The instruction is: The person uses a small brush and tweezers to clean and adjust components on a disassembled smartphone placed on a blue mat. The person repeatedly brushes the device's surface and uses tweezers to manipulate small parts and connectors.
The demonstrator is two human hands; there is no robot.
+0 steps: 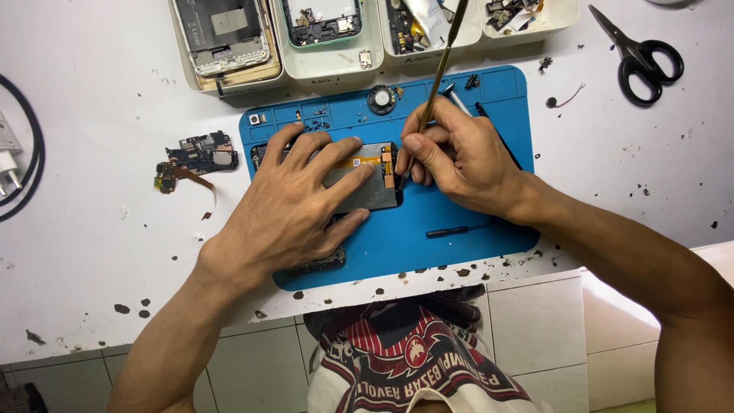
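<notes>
- The right hand (459, 157) pinches a long brass-coloured tool (437, 80) between thumb and forefingers, pen-style, its tip down at the right end of the opened phone (365, 182).
- The left hand (294, 203) lies spread flat over the phone, fingers fanned toward 1 o'clock, pressing it onto the blue work mat (459, 214).
- To do this well, I judge: keep the left palm's weight steady so the phone cannot skid, work the tip shallow and close to the orange flex strip (375, 161) without digging in, and lever in small moves.
- On the mat, a thin black screwdriver (457, 230) lies at 5 o'clock from the phone; a round speaker part (381, 99) sits at 12 o'clock.
- Off the mat, a loose circuit board (200, 157) lies at 9 o'clock on the white table (92, 252); black scissors (641, 55) lie at 2 o'clock.
- Four white trays line the top edge: the leftmost tray (187, 65) holds a phone frame with its grey plate; the second tray (287, 53) holds another stripped phone body; the third tray (386, 50) and fourth tray (566, 19) hold small mixed parts, too small to tell apart.
</notes>
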